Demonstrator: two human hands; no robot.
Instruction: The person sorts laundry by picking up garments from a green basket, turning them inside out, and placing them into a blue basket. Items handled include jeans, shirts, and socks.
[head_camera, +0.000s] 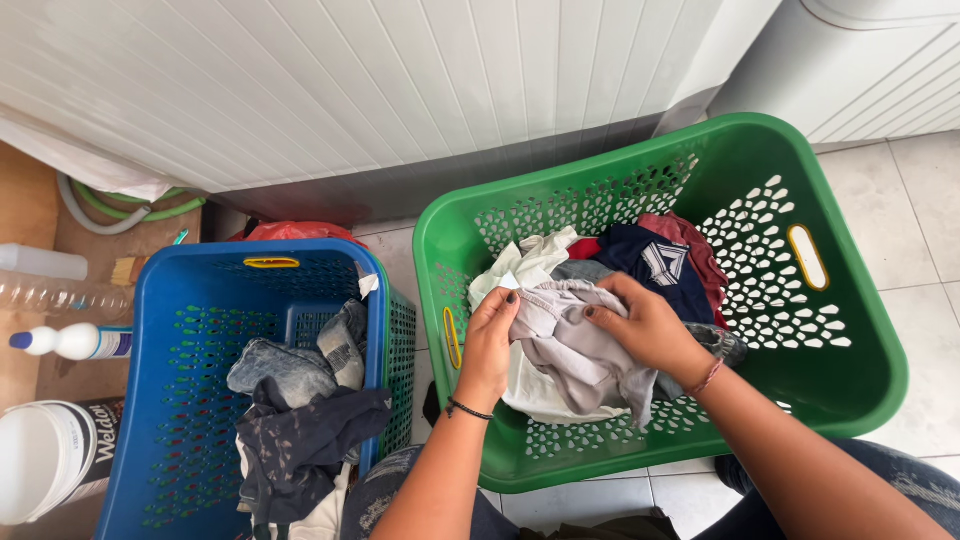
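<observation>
Left hand (490, 340): centre of frame, fingers pinched shut on the near-left edge of a pale grey crumpled cloth garment (570, 350)
Right hand (645, 325): just right of it, closed on the same garment's upper edge
Garment: held over the green perforated plastic laundry basket (850, 330), hanging toward lower frame; long axis runs top to bottom
Nearer hand: both touching
Lower left: blue perforated plastic basket (160, 340) with dark clothes

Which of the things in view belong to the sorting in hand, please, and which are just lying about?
In hand: left hand and right hand both gripping the pale grey garment; green basket of mixed clothes; blue basket holding denim and dark clothes.

Lying about: white spray bottle, clear bottle, white tub, green hose.
</observation>
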